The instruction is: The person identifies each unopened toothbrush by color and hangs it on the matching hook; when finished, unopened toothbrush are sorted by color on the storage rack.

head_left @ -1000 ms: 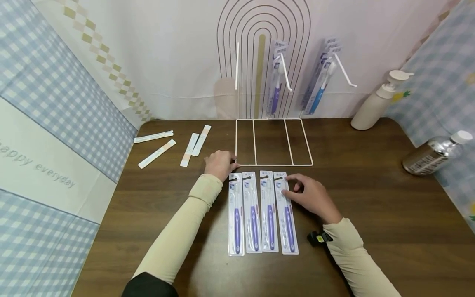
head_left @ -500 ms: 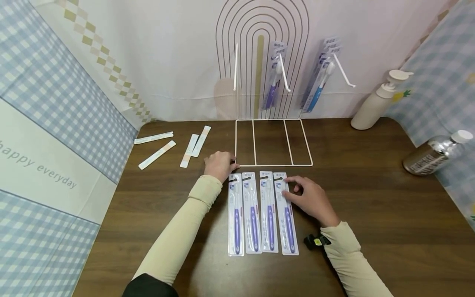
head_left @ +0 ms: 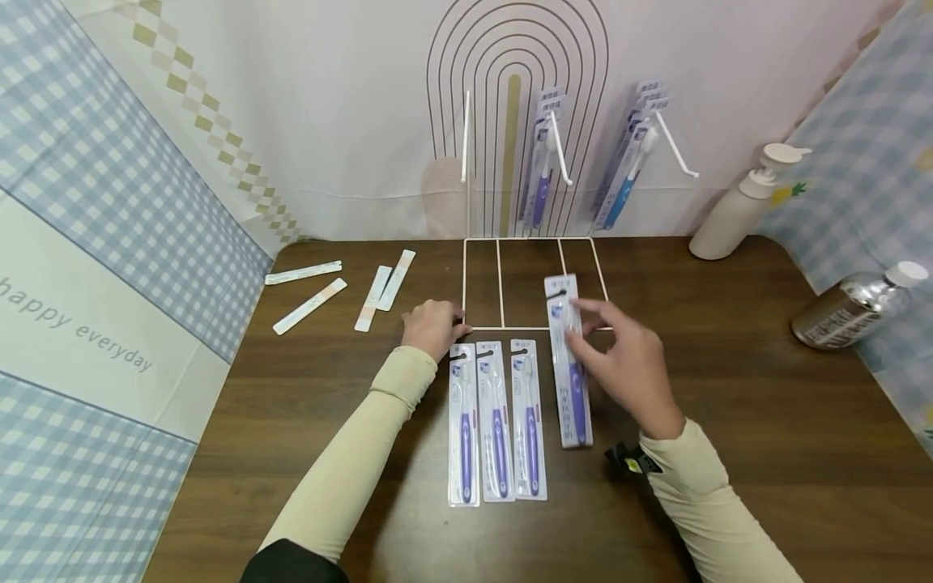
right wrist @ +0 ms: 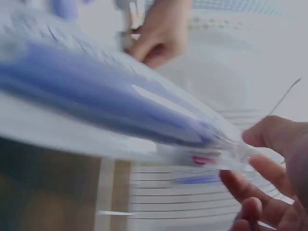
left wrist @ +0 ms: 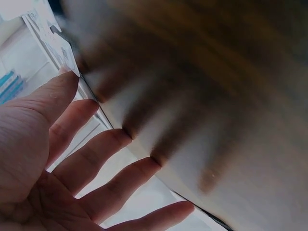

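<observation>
Head view: I recorded the right hand (head_left: 632,368) pinching one packaged toothbrush (head_left: 569,360) near its upper part, fingers curled on the card. The pack was a long, narrow clear blister on a white card with a purple-handled brush inside, its top end lying over the front bar of the white wire rack (head_left: 535,283) and its lower end over the table (head_left: 729,421). Three matching packs (head_left: 496,421) lay flat side by side on the table just left of it, making four purple packs at the front. The left hand (head_left: 432,325) rested at the rack's front left corner; I could not tell whether it gripped the wire. Four slim strip packets (head_left: 342,287) lay to the left. Purple packs (head_left: 543,162) and blue packs (head_left: 628,158) hung on two rack pegs; their count was unclear. One pump bottle (head_left: 739,206) and one silver bottle (head_left: 849,306) stood or lay at the right.

Left wrist view: I saw the left hand (left wrist: 72,163) with fingers (left wrist: 98,149) spread and straight, their tips at a blurred edge. Its grip held nothing visible here.

Right wrist view: blurred. The held pack (right wrist: 120,106) crossed the frame, purple handle showing, with the right hand's fingers (right wrist: 274,139) at its end.
</observation>
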A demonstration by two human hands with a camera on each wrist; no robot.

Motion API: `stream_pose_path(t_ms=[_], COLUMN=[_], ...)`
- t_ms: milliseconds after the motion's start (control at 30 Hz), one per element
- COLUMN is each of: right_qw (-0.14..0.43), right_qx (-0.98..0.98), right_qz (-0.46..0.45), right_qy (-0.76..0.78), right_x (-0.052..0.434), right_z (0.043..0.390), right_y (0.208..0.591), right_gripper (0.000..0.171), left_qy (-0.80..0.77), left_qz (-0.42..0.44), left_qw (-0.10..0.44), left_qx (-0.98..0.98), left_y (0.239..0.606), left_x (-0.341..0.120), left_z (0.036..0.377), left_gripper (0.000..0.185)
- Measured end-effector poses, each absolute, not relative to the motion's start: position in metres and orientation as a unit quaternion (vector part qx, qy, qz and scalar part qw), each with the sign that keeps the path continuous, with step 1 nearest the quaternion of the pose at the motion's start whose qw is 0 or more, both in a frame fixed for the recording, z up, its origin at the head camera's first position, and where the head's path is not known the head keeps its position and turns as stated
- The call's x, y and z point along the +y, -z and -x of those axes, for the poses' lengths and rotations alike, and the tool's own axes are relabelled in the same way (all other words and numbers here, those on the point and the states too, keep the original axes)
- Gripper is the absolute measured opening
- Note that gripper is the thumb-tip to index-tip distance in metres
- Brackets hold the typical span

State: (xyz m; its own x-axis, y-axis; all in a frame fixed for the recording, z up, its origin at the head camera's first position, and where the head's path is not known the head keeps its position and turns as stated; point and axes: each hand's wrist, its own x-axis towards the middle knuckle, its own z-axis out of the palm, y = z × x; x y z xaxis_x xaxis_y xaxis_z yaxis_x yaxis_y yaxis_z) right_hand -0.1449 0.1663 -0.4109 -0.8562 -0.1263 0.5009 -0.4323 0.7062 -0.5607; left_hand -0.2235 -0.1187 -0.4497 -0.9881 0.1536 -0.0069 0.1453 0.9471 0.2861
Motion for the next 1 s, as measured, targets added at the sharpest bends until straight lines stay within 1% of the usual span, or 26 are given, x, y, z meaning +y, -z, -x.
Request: stream_pose_path(t_ms=[67,167,233,333,500,767,867,1000], right_qw=[0.278,0.346,0.377,0.404,0.416,0.402,0.4,0.393], right_qx=[-0.882,-0.855,-0.837,-0.821,-0.815,-0.818,-0.817,-0.82], right_qz=[-0.172,-0.189,-0.194,-0.195,-0.187,-0.182,-0.164,-0.141], right_qy=[-0.34,-0.338,-0.345,-0.352,-0.357,-0.37,-0.382,-0.392], right_x=[0.163,0.159,0.156,0.152,0.148,0.139,0.135,0.131], right_z=[0.149,0.155,0.158,0.164,0.172,0.185,0.196,0.219], right_y=[0.391,0.362,0.346,0.328,0.316,0.321,0.324,0.328], right_gripper=[0.043,0.044,0.043,0.042,0.041,0.04,0.04,0.038], left_qy=[-0.144,-0.143,-0.141,-0.138,-0.14,-0.141,-0.14,-0.14], left_qz=[-0.076,-0.075,-0.075,-0.075,-0.071,-0.069,-0.069,-0.068], left_qw=[0.013,0.01,0.007,0.005,0.01,0.011,0.011,0.012], left_qx=[0.987,0.987,0.987,0.988,0.987,0.988,0.988,0.988], left_y=[0.45,0.451,0.452,0.452,0.45,0.45,0.45,0.449], left_x=[-0.119,-0.119,-0.119,-0.119,-0.118,-0.118,-0.117,-0.118], left_z=[0.224,0.225,0.225,0.225,0.224,0.224,0.224,0.223], left_gripper=[0.025,0.025,0.025,0.026,0.027,0.032,0.032,0.032])
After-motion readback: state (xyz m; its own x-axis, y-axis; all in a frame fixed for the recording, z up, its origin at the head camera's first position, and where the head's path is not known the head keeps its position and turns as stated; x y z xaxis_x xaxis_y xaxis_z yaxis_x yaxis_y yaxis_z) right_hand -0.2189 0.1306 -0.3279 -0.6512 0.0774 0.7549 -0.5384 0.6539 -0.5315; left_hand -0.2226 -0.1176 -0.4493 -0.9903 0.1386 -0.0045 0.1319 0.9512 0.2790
